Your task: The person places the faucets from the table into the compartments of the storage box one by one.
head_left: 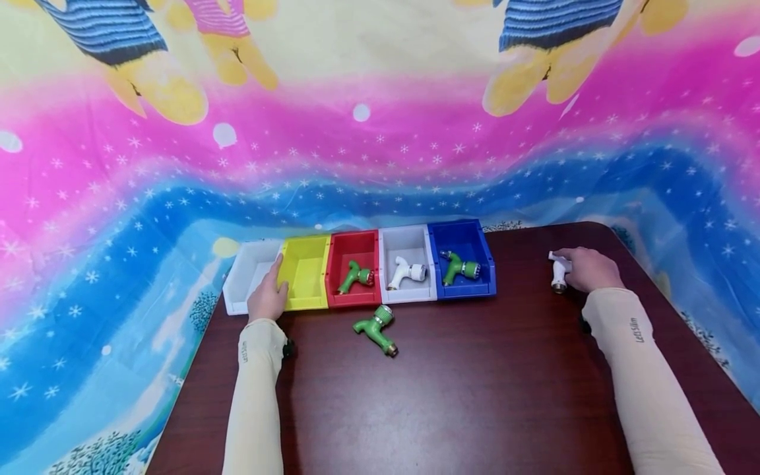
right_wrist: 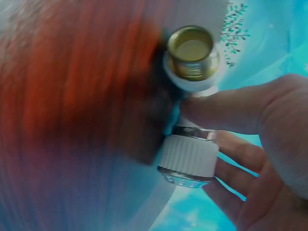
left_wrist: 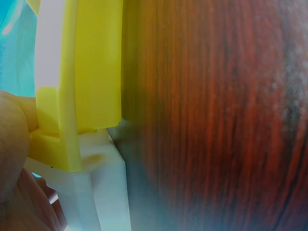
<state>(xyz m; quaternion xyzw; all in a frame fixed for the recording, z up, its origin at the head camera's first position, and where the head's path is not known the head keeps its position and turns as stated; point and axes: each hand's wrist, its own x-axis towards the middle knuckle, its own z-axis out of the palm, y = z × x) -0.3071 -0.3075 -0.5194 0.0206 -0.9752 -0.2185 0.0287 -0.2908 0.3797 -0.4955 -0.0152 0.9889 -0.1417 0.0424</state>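
My right hand (head_left: 594,269) holds a white faucet (head_left: 558,272) at the table's right side. In the right wrist view, my thumb lies across the faucet's body, between its brass threaded end and ribbed white knob (right_wrist: 188,156); the other fingers are behind. My left hand (head_left: 267,297) straddles the walls where the yellow bin (head_left: 305,304) meets the leftmost white bin (head_left: 236,307), thumb on the yellow side and fingers over the white side. A loose green faucet (head_left: 375,330) lies on the table in front of the red bin (head_left: 354,300).
The bins stand side by side along the table's back. A green faucet (head_left: 354,277) lies in the red bin, a white one (head_left: 406,272) in the second white bin (head_left: 410,294), and another green one (head_left: 459,268) in the blue bin (head_left: 466,290). A patterned cloth (head_left: 368,158) hangs behind.
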